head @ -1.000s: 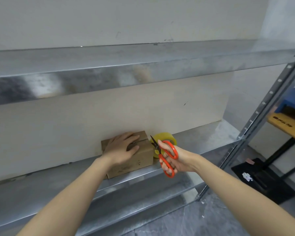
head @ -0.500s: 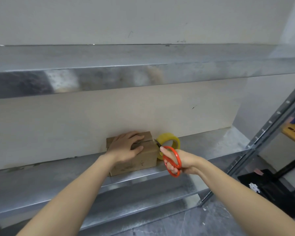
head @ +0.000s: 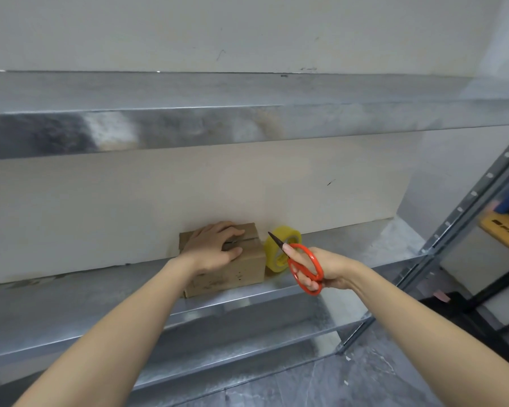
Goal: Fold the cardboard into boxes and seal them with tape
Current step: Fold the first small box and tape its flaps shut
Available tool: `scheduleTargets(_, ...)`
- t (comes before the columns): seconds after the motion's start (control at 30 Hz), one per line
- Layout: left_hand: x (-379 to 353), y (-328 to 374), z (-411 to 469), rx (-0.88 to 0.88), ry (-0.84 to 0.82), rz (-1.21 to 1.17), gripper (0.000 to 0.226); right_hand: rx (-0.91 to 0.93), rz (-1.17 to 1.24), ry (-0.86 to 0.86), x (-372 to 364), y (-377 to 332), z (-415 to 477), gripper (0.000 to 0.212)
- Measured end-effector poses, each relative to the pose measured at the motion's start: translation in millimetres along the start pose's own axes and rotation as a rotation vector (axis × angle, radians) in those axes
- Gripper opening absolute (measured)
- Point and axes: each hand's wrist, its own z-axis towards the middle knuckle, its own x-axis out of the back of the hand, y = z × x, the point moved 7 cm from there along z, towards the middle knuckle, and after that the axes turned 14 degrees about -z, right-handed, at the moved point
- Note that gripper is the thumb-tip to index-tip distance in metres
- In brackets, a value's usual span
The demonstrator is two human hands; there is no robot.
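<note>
A small brown cardboard box (head: 235, 268) stands on the metal shelf (head: 71, 301) against the wall, its top flaps folded down with a seam showing. My left hand (head: 215, 248) lies on top of the box, fingers spread across the flaps. A yellow roll of tape (head: 282, 251) stands on edge just right of the box, touching it. My right hand (head: 321, 268) grips red-handled scissors (head: 303, 265) in front of the roll, blades closed and pointing up-left toward the box's top right corner.
A second metal shelf (head: 247, 118) runs overhead. A lower shelf (head: 247, 333) sits beneath. The rack's perforated upright (head: 465, 201) stands at right, with a yellow and blue object (head: 506, 218) beyond it. Grey floor shows at lower right.
My right hand has drawn the scissors back to the right, away from the box, and their blades are now closed. My left hand stays on the box top.
</note>
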Motion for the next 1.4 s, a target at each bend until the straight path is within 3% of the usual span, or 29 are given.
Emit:
scheduleTargets(0.33, -2.3, -1.2, -6.6, -0.040, 0.057, -0.061, 0.045, 0.092, 0.068, -0.072, -5.7, -29.5, 7.5, 0.060)
scheduleTargets(0.47, 23.2, -10.5, -21.5, -0.019, 0.359, -0.090, 0.035, 0.058, -0.083, 0.192, 14.8, -44.9, 12.0, 0.047)
scheduleTargets(0.57, 40.9, -25.8, -40.9, 0.079, 0.563, -0.015, 0.027, 0.147, -0.123, 0.372, 17.9, -50.2, 17.7, 0.034)
scheduleTargets(0.7, 40.9, -53.6, -54.5, 0.275, 0.581, -0.089, 0.026, 0.265, -0.272, 0.523, 7.1, -60.3, 22.4, 0.019)
scheduleTargets(0.8, 37.5, -64.2, -58.1, 0.307, 0.601, -0.258, 0.026, 0.328, -0.490, 0.588, -3.1, -74.3, 25.7, 0.027)
scheduleTargets(0.97, 39.5, -68.1, -58.8, 0.275, 0.608, -0.375, 0.032, 0.360, -0.624, 0.620, -10.8, -86.7, 32.9, 0.009)
scheduleTargets(1.07, 43.9, -71.5, -58.0, 0.280, 0.622, -0.392, 0.042, 0.357, -0.766, 0.632, -13.3, -92.6, 36.5, 0.022)
scheduleTargets(1.17, 42.9, -74.2, -60.1, 0.308, 0.652, -0.436, 0.048, 0.233, -0.788, 0.575, -15.4, -81.2, 47.8, 0.021)
scheduleTargets(1.3, 35.4, -85.6, -67.4, 0.415, 0.762, -0.646, 0.041, 0.201, -0.720, 0.543, -20.7, -73.3, 56.2, 0.024)
scheduleTargets(1.4, 26.2, -94.8, -72.1, 0.496, 0.832, -0.932, 0.038, 0.202, -0.696, 0.514, -21.0, -74.0, 58.3, 0.026)
